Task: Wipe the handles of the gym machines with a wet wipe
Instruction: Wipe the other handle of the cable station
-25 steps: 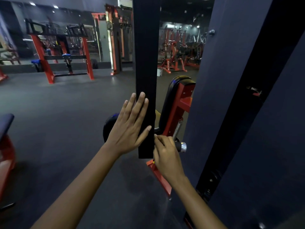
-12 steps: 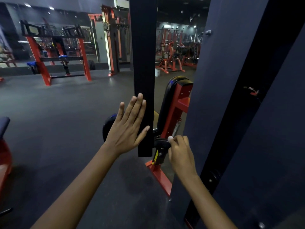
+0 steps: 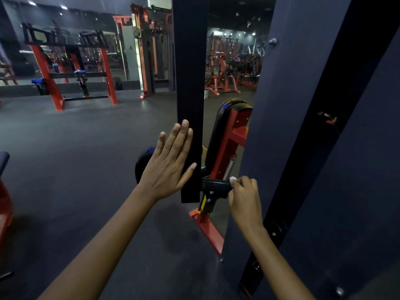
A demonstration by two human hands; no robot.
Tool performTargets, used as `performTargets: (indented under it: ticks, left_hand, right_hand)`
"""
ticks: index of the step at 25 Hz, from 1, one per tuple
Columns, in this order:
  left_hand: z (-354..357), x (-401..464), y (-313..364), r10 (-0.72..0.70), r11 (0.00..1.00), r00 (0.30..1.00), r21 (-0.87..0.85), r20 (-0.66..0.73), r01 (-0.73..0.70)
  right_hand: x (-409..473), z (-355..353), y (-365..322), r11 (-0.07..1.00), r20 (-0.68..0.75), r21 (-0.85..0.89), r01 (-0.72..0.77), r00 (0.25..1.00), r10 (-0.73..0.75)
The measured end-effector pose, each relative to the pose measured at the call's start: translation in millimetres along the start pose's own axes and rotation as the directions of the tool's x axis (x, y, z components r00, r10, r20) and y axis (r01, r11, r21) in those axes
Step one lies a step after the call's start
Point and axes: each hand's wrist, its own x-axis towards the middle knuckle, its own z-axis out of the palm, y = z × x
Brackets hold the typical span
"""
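Dim gym, dark floor (image 3: 75, 169), red racks (image 3: 71, 68) far left. Left hand (image 3: 168, 165) flat, fingers straight, pressed on black upright post (image 3: 190, 83). Right hand (image 3: 245, 198) curled, pinching white wipe (image 3: 232, 180) at near end of black handle (image 3: 215, 185), right of post.

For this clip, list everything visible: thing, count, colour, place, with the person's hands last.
wet wipe: one, white, pinched against the handle's right end
handle: one, black, horizontal, low on the near machine
black upright: one, centre, running out of the top of the frame
back pad: one, black on a red frame, behind the handle
spring: one, silver, beside the red frame
dark panels: two, right side
red rack: one, red and black, far left
floor: dark grey
left hand: flat, fingers straight, against the black upright
right hand: grips the wet wipe at the handle
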Motion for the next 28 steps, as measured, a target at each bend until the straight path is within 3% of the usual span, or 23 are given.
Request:
performTargets:
  ticks: [4, 11, 17, 22, 28]
  left_hand:
    - [-2.8, -1.1, 0.2, -0.003, 1.000, 1.000, 0.006, -0.001, 0.003]
    - [-4.7, -2.2, -3.1, 0.005, 1.000, 1.000, -0.008, 0.002, -0.005]
    - [-7.5, -1.7, -2.2, 0.005, 1.000, 1.000, -0.001, 0.008, -0.005]
    - [-9.1, -2.3, -3.5, 0.015, 1.000, 1.000, 0.007, 0.015, -0.015]
    - [-11.4, -3.7, -6.8, 0.040, 0.999, 0.999, 0.025, 0.021, -0.041]
  right_hand:
    - [-1.8, 12.3, -16.3, 0.993, -0.033, 0.118, 0.002, 0.999, 0.002]
    - [1.8, 19.6, -54.9, 0.950, -0.004, 0.271, 0.155, 0.987, -0.160]
    - [54.4, -16.3, -22.5, 0.913, 0.199, 0.394, 0.107, 0.960, -0.198]
    - [89.3, -15.5, -31.2, 0.931, 0.599, 0.365, -0.016, 0.769, -0.222]
    - [112.0, -10.3, -27.0, 0.979, 0.797, 0.197, 0.047, 0.574, -0.188]
